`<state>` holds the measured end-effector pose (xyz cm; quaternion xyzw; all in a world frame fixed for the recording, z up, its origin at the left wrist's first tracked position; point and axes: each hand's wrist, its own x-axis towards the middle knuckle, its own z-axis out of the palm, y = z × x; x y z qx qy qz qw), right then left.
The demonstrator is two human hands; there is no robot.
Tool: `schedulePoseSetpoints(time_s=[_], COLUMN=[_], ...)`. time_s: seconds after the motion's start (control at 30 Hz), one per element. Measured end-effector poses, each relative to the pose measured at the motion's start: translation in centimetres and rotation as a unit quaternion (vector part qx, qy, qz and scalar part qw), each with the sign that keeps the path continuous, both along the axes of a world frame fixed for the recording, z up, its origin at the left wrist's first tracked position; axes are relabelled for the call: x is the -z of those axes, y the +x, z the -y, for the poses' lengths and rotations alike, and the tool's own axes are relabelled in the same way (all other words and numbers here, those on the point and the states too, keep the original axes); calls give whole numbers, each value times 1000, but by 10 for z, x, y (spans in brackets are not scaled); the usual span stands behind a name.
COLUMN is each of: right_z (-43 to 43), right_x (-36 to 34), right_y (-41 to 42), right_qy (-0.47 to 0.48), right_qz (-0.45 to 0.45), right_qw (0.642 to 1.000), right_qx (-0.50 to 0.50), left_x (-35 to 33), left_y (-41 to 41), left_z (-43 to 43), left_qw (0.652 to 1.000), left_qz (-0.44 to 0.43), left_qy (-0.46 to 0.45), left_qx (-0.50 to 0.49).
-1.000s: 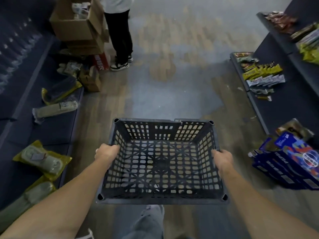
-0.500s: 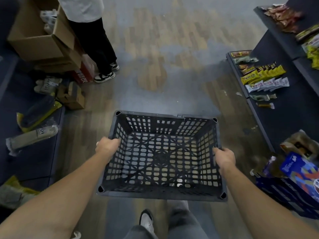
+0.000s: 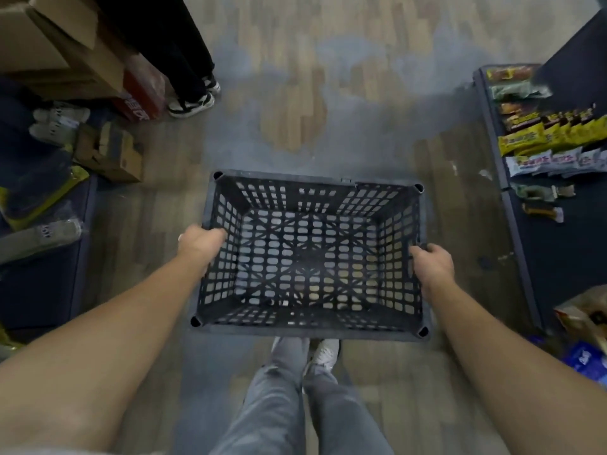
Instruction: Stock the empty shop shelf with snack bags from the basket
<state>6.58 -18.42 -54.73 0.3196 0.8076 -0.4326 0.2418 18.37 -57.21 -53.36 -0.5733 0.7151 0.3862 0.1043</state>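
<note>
Black plastic basket (image 3: 305,330) is hanging above the floor (image 3: 328,60) before my legs, its mesh bottom showing bare. My left hand (image 3: 200,241) and right hand (image 3: 432,262) are gripping its side rims, fingers curling round, tips mostly hidden. Snack bags (image 3: 538,142) are lying on the right shelf (image 3: 565,257), partly cut off; floor is lying open ahead.
</note>
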Motion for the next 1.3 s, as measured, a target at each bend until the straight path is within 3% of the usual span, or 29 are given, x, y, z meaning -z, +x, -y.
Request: schedulePoseSetpoints(time_s=[0.37, 0.83, 1.3], right_z=[39, 62, 72], right_x=[104, 267, 318], right_y=[-109, -180, -178], right_qy=[4, -13, -26], right_qz=[6, 38, 67], right_qw=[1000, 999, 997], right_qx=[23, -5, 7], left_x=[111, 269, 334], left_y=[-112, -183, -190], left_z=[34, 53, 59], left_qw=[999, 997, 994], left_qz=[32, 66, 83], left_qy=[17, 16, 61], left_qx=[12, 22, 36])
